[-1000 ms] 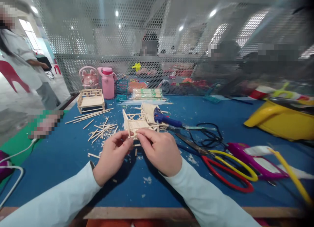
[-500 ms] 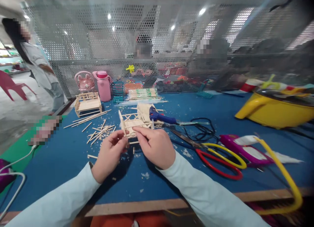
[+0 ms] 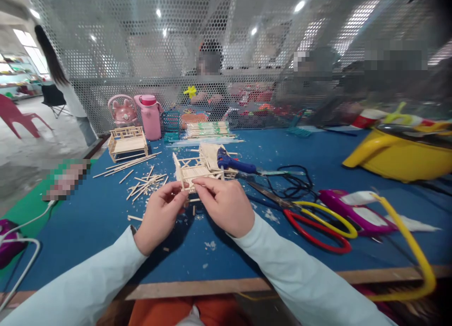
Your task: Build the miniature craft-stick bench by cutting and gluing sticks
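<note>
A small model made of thin wooden sticks (image 3: 192,168) stands on the blue table (image 3: 106,218) in front of me. My left hand (image 3: 160,218) pinches its near edge from the left, fingers closed on the wood. My right hand (image 3: 226,206) pinches the same near edge from the right. The fingertips of both hands almost meet. A blue glue gun (image 3: 235,165) lies just behind the model, to the right.
Loose sticks (image 3: 143,182) litter the table at left. A finished stick model (image 3: 127,143), a pink flask (image 3: 151,116) and a stick bundle (image 3: 207,129) stand at the back. Red-and-yellow scissors (image 3: 318,222), a black cable and a yellow tub (image 3: 402,159) lie right. Other people sit behind the mesh screen.
Both hands keep their pinch on the stick model and stay nearly still. The view has shifted slightly, and a standing person at far left has walked further off.
</note>
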Demonstrator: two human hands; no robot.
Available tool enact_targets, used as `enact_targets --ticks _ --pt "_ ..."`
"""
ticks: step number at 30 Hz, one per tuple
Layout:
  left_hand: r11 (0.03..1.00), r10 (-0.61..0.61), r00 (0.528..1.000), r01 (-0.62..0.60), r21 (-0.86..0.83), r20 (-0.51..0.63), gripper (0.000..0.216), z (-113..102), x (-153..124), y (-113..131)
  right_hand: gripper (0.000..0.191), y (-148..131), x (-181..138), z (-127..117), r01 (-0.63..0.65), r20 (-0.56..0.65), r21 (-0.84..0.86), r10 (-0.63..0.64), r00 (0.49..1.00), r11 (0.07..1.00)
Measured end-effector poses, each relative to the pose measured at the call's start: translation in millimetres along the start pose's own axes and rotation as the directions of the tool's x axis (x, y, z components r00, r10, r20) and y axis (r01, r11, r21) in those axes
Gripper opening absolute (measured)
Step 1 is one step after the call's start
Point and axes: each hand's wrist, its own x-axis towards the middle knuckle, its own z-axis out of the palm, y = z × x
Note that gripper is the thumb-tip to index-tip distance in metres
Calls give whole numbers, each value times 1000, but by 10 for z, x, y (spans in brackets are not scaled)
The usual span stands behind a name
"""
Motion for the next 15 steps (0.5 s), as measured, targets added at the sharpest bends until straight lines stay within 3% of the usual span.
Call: enact_targets --ticks 7,15 --pt "1000 -4 1000 4 10 -1 30 2 1 12 20 -7 6 5 17 12 -30 -16 1000 999" --pt "1000 -11 1000 11 24 -10 27 -19 7 0 21 27 -2 18 207 -7 -154 -210 978 966"
